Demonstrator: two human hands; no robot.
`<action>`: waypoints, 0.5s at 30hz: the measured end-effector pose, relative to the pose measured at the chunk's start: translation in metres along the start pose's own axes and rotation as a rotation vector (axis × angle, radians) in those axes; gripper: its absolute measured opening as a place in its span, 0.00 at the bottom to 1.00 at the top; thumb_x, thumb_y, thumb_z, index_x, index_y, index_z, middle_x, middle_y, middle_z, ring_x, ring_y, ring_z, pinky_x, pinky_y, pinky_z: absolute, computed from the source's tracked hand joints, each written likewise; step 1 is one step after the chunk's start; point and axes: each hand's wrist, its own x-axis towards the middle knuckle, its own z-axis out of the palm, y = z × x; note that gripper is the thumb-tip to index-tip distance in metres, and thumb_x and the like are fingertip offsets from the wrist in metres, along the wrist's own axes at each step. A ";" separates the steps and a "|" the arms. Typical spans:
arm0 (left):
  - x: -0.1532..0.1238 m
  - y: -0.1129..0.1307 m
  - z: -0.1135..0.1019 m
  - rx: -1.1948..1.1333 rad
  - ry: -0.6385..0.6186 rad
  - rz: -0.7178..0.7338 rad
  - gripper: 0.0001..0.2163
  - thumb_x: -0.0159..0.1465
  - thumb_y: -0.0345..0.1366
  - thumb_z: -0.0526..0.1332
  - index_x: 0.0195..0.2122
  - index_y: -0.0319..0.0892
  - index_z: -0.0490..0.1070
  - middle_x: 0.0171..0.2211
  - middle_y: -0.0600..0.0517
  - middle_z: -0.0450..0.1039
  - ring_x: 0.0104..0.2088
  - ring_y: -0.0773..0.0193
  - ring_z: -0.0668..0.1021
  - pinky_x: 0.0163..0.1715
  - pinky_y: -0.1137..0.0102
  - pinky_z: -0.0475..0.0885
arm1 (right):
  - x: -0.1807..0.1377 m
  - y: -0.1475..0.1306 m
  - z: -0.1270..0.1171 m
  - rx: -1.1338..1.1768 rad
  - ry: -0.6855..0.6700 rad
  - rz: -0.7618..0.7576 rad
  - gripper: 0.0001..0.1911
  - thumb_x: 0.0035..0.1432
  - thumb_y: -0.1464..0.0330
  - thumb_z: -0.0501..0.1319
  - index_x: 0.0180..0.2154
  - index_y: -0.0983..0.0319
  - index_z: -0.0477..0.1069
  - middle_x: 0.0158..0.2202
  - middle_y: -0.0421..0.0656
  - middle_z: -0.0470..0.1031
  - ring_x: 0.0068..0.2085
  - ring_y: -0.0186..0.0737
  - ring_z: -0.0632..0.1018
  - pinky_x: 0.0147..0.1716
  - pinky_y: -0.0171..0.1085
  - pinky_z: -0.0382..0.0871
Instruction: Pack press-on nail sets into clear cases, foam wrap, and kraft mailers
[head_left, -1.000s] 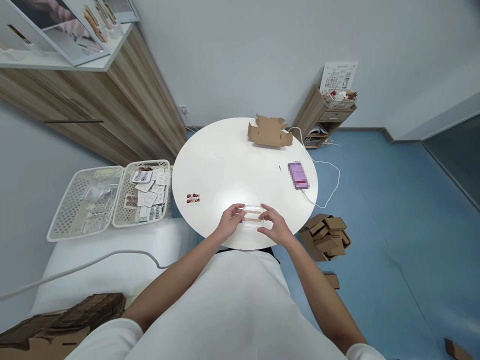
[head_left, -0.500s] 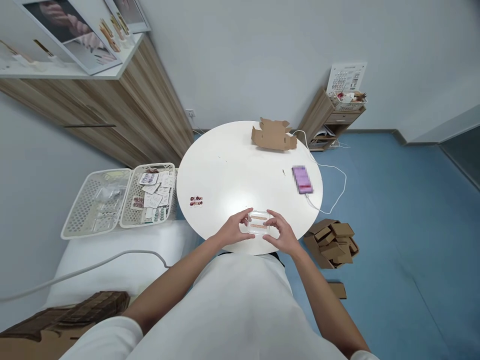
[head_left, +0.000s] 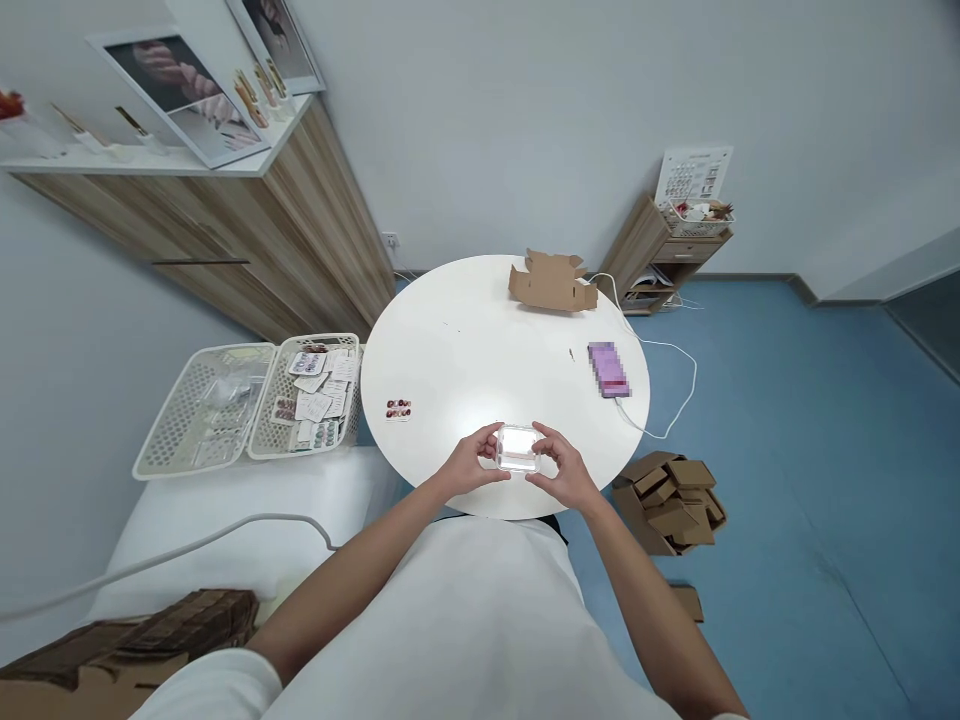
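Observation:
Between my two hands is a small clear plastic box (head_left: 517,449), held at its sides over the near edge of the round white table (head_left: 442,340). My left hand (head_left: 475,463) grips the box's left side, thumb at the near corner and fingers at the far one. On the right side, my right hand (head_left: 564,468) grips it in the same way. Glare on the box hides most of what is inside. A small card of dark red and pink press-on nails (head_left: 398,409) lies on the table to the left.
An unfolded brown carton (head_left: 553,283) lies at the table's far side. A phone (head_left: 608,370) with a white cable is at the right. White baskets (head_left: 304,400) of nail cards stand left. A box of folded cartons (head_left: 671,503) sits on the floor at right.
The box has tilted in my hands: two tan strips seen in it before are now lost in bright glare. Both hands keep their grip. The whole view has shifted slightly.

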 end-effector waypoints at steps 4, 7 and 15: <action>0.001 -0.003 0.004 -0.040 -0.014 0.002 0.36 0.46 0.35 0.68 0.56 0.45 0.56 0.36 0.52 0.66 0.35 0.66 0.72 0.40 0.65 0.69 | -0.001 0.002 -0.001 0.051 0.027 0.014 0.19 0.40 0.68 0.66 0.37 0.59 0.66 0.56 0.48 0.59 0.50 0.46 0.69 0.45 0.43 0.67; 0.001 -0.004 0.007 -0.072 -0.021 0.000 0.35 0.46 0.36 0.68 0.55 0.45 0.56 0.36 0.51 0.66 0.35 0.66 0.72 0.40 0.65 0.68 | -0.002 0.002 -0.001 0.090 0.035 0.033 0.19 0.39 0.67 0.67 0.37 0.59 0.66 0.56 0.49 0.59 0.50 0.46 0.70 0.45 0.43 0.67; 0.001 -0.008 0.008 -0.145 -0.013 -0.012 0.35 0.44 0.35 0.69 0.54 0.45 0.58 0.36 0.52 0.66 0.34 0.67 0.72 0.37 0.65 0.69 | -0.004 -0.003 0.000 0.172 0.026 0.055 0.20 0.40 0.64 0.67 0.37 0.59 0.66 0.56 0.50 0.59 0.49 0.45 0.70 0.46 0.44 0.66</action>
